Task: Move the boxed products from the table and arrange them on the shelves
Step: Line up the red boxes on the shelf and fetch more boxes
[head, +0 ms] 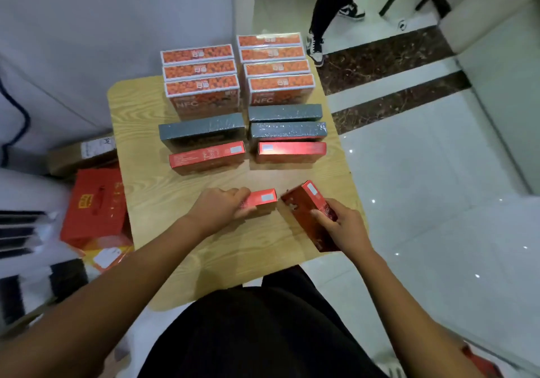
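While both hands take one red box each from the near edge of the table point(140, 132), the other boxed products wait in two neat columns.

Because a grip on the end or long side lets a carton lift cleanly, the left hand point(217, 209) wraps over the left end of a small red box point(263, 201) lying flat on the wood, and the right hand point(339, 225) clasps a second red box point(309, 214), tilted up off the surface, apparently mid-lift. Behind them lie two more red cartons point(207, 155), three grey film-wrapped boxes point(201, 129) and seven orange NFC boxes point(201, 88) under glossy shrink film, all rigid, rectangular card. Light wood-grain laminate with rounded corners tops the table; no shelves are visible.
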